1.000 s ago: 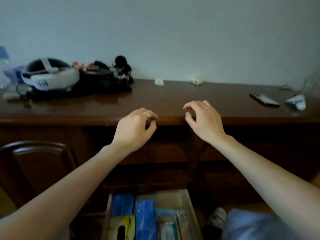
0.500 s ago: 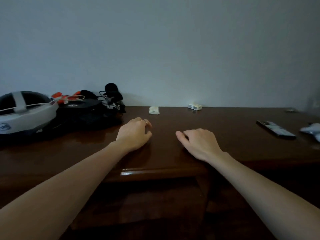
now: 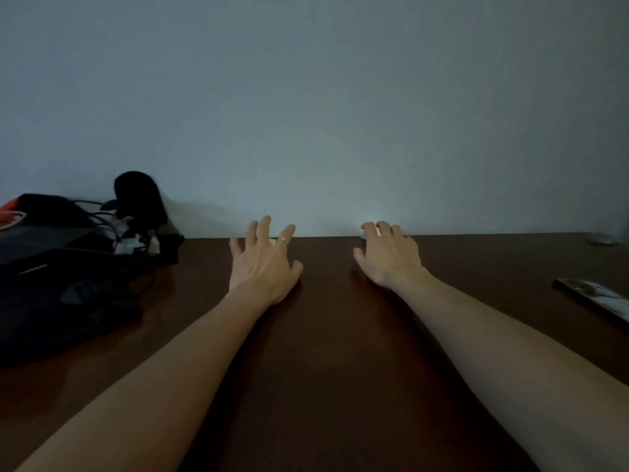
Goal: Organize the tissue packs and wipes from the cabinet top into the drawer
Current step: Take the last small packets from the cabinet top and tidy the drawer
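Tissue pack (image 3: 369,232) under right hand (image 3: 391,257); left hand (image 3: 263,264) spread.

This looks like a room in a home, dimly lit. A long cabinet top (image 3: 326,335) of dark, glossy wood stands against a plain, bare painted wall (image 3: 323,107). Personal belongings lie scattered on it: a heap of dark bags and tangled cables (image 3: 68,267) at the left, with a bit of red showing at the edge, and a flat phone-like device (image 3: 594,296) at the right. The polished furniture and loose private clutter point to a living space, not a workplace or shop.
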A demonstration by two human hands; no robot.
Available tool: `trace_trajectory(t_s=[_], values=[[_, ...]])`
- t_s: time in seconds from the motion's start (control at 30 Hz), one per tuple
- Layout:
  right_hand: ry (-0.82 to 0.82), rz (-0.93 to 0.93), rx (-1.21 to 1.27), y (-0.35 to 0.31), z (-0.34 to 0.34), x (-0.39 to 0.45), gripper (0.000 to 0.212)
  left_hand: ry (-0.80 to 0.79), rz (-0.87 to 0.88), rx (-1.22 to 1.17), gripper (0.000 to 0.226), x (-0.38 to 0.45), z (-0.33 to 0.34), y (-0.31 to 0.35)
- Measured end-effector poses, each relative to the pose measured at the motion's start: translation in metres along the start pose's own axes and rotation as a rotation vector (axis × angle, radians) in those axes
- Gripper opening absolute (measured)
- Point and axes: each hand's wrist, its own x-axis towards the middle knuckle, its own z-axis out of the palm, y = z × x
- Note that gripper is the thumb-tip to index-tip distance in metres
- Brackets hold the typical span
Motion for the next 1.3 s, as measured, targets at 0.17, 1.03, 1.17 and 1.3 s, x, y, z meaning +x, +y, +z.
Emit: trace_trajectory(t_s=[0.17, 1.03, 1.17, 1.3], values=[[-0.168, 0.136, 0.047, 0.012, 0.034, 0.045, 0.073, -0.154, -0.094, -0.068, 0.063, 0.041, 0.022, -0.007], [-0.290, -0.039, 0.228, -0.008, -0.021, -0.009, 0.066, -0.321, 0.041, -0.121, 0.052, -0.039, -0.022, -0.001], [-0.348, -0.097, 0.378, -0.020, -0.011, -0.016, 0.048, -0.309, 0.014, -0.166, 0.053, -0.047, -0.027, 0.002], [-0.269, -0.158, 0.327, -0.034, -0.023, -0.015, 0.049, -0.273, -0.028, -0.190, 0.055, -0.051, -0.028, 0.004]])
